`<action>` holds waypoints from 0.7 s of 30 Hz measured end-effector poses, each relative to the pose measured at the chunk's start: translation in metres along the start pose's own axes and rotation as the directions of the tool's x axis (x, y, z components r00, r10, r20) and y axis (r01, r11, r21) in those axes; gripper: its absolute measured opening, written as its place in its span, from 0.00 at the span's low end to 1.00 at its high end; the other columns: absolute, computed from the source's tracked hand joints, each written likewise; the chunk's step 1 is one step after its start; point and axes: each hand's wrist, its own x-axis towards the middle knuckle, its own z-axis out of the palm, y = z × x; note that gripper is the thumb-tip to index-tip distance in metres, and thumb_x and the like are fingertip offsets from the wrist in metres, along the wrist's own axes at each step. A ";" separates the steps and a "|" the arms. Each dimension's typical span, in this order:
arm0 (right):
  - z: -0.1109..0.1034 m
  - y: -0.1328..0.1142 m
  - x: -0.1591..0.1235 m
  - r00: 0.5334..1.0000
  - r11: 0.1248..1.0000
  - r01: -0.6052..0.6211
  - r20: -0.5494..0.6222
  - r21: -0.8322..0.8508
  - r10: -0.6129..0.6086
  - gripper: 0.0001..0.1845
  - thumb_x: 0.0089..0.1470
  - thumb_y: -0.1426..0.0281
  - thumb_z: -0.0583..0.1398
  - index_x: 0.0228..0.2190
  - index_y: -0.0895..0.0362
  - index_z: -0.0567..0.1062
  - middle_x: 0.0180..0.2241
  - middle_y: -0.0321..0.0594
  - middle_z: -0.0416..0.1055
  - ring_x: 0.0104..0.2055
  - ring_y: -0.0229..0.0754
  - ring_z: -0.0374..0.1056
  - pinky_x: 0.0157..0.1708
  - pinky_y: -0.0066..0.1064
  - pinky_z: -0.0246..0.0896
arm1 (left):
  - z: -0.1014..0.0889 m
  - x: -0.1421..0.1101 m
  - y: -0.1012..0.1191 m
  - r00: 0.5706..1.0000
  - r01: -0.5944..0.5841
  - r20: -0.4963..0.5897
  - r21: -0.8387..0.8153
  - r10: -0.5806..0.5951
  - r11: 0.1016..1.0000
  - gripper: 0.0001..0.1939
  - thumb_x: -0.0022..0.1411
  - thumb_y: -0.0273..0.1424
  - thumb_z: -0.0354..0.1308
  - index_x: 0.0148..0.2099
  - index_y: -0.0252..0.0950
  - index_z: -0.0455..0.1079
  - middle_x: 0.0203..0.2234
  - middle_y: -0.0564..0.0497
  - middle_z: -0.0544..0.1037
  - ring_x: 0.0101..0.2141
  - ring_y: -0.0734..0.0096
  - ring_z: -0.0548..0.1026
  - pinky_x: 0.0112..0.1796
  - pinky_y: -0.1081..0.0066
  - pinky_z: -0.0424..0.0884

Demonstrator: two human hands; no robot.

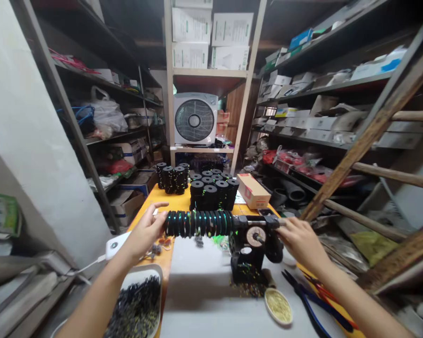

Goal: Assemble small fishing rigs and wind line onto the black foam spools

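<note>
A row of black ribbed discs (199, 223) with teal glints runs sideways from a black hand-sized machine (248, 246) with a round pale dial. My left hand (150, 230) is at the row's left end, its thumb against the end disc and its index finger stretched out above; the other fingers are mostly hidden. On the machine's right side, my right hand (298, 234) has its fingers bent round the end of a metal shaft (280, 223). Small coloured bits (250, 286) lie round the machine's base.
Black cylindrical stacks (211, 192) and a cardboard box (254, 190) stand at the back. A tray of dark small parts (141, 300) sits front left. An oval dish of yellowish pieces (278, 306) and blue-handled pliers (308, 305) lie right. A wooden ladder (370, 141) leans beyond.
</note>
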 end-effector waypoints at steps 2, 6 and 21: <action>-0.014 0.012 0.015 0.999 0.999 -0.009 -0.035 -0.037 0.008 0.11 0.59 0.68 0.56 0.37 0.56 0.78 0.36 0.44 0.74 0.42 0.49 0.64 0.38 0.38 0.54 | 0.000 0.000 0.000 1.000 0.001 -0.004 -0.012 -0.001 1.000 0.23 0.61 0.47 0.52 0.52 0.40 0.60 0.19 0.62 0.60 0.18 0.81 0.59 0.19 0.81 0.54; -0.048 0.015 -0.011 0.989 0.995 -0.048 -0.140 -0.083 0.036 0.14 0.61 0.66 0.53 0.40 0.56 0.77 0.37 0.45 0.73 0.43 0.50 0.64 0.42 0.40 0.53 | 0.002 -0.002 0.000 1.000 0.013 -0.001 -0.052 -0.013 0.999 0.24 0.59 0.48 0.53 0.52 0.40 0.60 0.20 0.61 0.62 0.20 0.78 0.63 0.22 0.79 0.61; -0.068 -0.088 -0.084 0.849 0.889 -0.376 -0.287 0.260 0.443 0.15 0.57 0.68 0.58 0.47 0.56 0.71 0.42 0.48 0.70 0.44 0.53 0.66 0.46 0.48 0.59 | -0.014 -0.046 -0.005 0.963 -0.110 -0.225 0.179 0.149 0.978 0.21 0.64 0.43 0.50 0.57 0.45 0.55 0.28 0.56 0.69 0.29 0.72 0.69 0.30 0.74 0.67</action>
